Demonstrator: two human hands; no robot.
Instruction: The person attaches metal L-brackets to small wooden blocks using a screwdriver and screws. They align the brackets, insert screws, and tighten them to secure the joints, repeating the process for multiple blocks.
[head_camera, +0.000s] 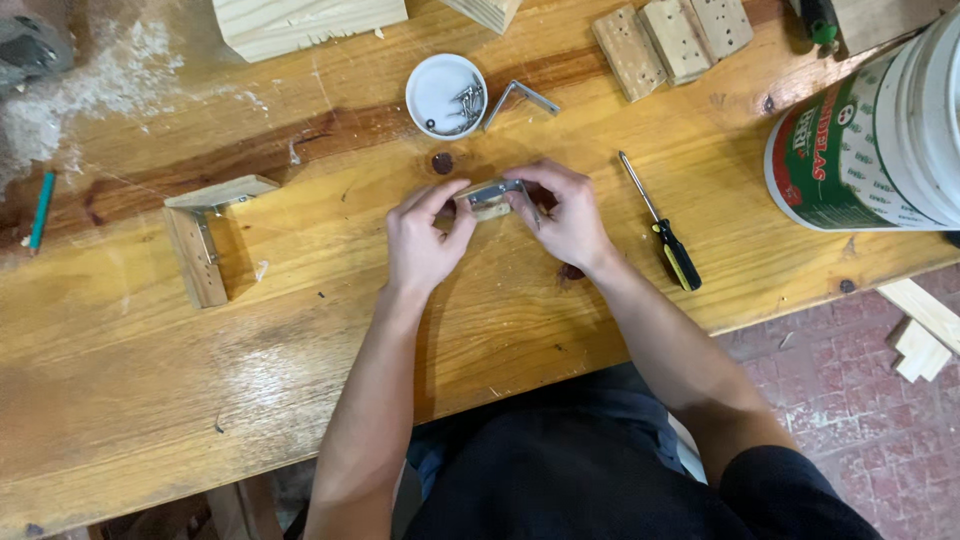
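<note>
A: What are the hands doing?

B: The left hand (425, 240) and the right hand (562, 215) sit close together, both pinched on a small wood block (487, 208) with a metal angle bracket (497, 189) laid along its top. The block rests on the desk (300, 340), just below the white cup of screws (446, 95).

A: Which step is that, would you say?

B: I judge it as lining up the bracket on the block before fastening. The fingers cover most of the bracket, so I cannot tell whether a screw is already in it.

A: And what does the next move call for?

B: Probably one hand keeping bracket and block steady so the other can fetch a screw from the cup and the screwdriver (660, 222), which lies below and to the right of the cup, just beside the right hand.

A: What else lies about?

B: A spare bracket (520, 98) sits just right of the cup. Well to the cup's lower left stands a finished wooden corner piece (205, 238) with its own bracket. Three drilled wood pieces (672, 38) lie to the cup's upper right, and a big white and green bucket (880, 130) lies on its side far right of it. A teal pencil (40, 210) lies far to the cup's left, near sawdust (70, 90).
</note>
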